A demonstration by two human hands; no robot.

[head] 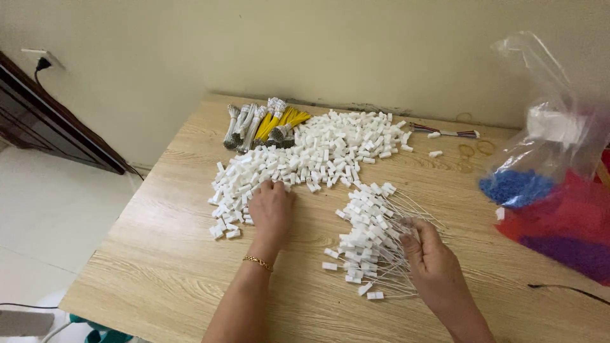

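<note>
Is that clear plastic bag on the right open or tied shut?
Open: the clear plastic bag has its mouth standing up loose and untied, with blue, red and purple contents visible inside.

Two bare arms, no sleeves. Thin gold chain bracelet [257, 262] on left wrist. Left hand [272, 208] and right hand [431, 257]: no rings seen, no gloves.

On the table [190, 267], a broad heap of loose plastic connectors [305, 155] lies at centre, with wire bundles [264, 126] behind it at the far left edge. The left hand [272, 209] rests at the heap's near edge; to the right, the right hand [432, 257] touches a pile of wired connectors [372, 238]. Rubber bands [473, 152] lie far right, beside plastic bags [553, 190] at the right edge.
</note>
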